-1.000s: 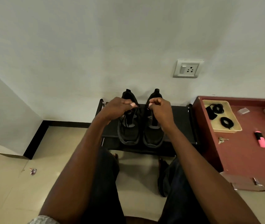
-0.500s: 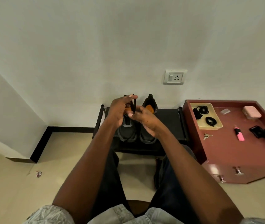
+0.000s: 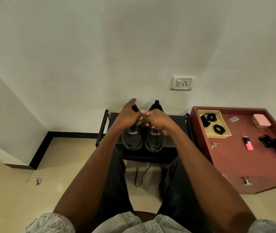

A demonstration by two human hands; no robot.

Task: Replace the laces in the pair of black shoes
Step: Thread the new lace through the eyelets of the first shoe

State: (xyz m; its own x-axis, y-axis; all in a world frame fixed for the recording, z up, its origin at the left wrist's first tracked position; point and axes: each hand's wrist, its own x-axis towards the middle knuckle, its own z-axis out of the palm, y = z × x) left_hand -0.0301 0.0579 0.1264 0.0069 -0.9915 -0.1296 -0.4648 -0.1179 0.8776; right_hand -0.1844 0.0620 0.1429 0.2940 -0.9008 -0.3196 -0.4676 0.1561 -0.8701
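Two black shoes stand side by side on a low black rack against the wall, the left shoe and the right shoe with toes towards me. My left hand and my right hand meet just above the shoes' openings, fingertips touching. My right hand is curled round a black lace, which hangs over the right shoe's toe and trails onto the floor. My left hand pinches the lace's upper part with its index finger raised. The shoes' eyelets are hidden behind my hands.
A maroon cabinet stands at the right. On it are a yellow tray with coiled black laces, keys, a pink highlighter, a pink case and a black object. My knees are just before the rack.
The lace now hangs free from my right hand down to the floor. Both hands came together over the shoes, and my left index finger has lifted.
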